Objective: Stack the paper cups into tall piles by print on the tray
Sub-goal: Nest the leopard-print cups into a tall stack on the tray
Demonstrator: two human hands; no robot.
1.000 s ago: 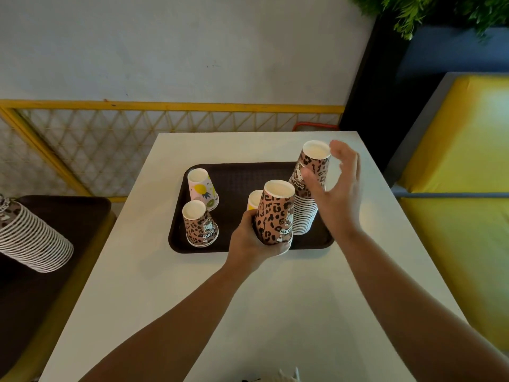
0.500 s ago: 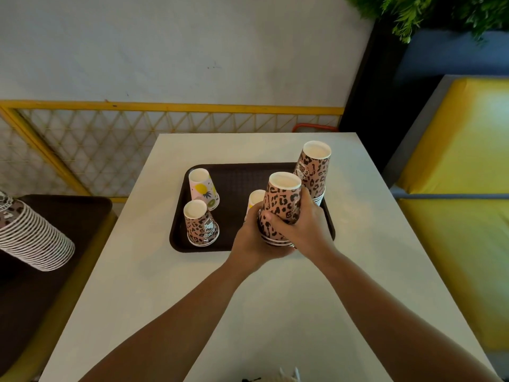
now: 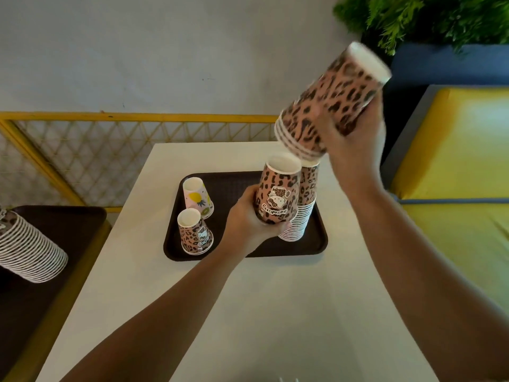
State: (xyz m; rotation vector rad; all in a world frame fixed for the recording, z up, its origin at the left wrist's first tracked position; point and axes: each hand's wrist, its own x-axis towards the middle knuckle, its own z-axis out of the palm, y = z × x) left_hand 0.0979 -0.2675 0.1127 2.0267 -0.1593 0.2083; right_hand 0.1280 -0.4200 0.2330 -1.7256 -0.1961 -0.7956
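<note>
Evidently the cups are kept upside down, rims low, so each can drop over the next, and the brown tray (image 3: pixel 316 244) serves as the sorting ground. On its right side stands the tall leopard pile (image 3: pixel 298 216). The right hand (image 3: pixel 348 150) is raised above that pile, forearm steep, fingers wrapped round a short nested leopard stack (image 3: pixel 330 103) tipped on a slant, seemingly to cap the pile. The left hand (image 3: pixel 248 219), wrist low, just left of the pile, clasps another leopard cup (image 3: pixel 278 191) by its lower part, keeping it upright. Farther left on the tray sit a lone leopard cup (image 3: pixel 195 234) and a pineapple-print cup (image 3: pixel 198 198), apart by print.
</note>
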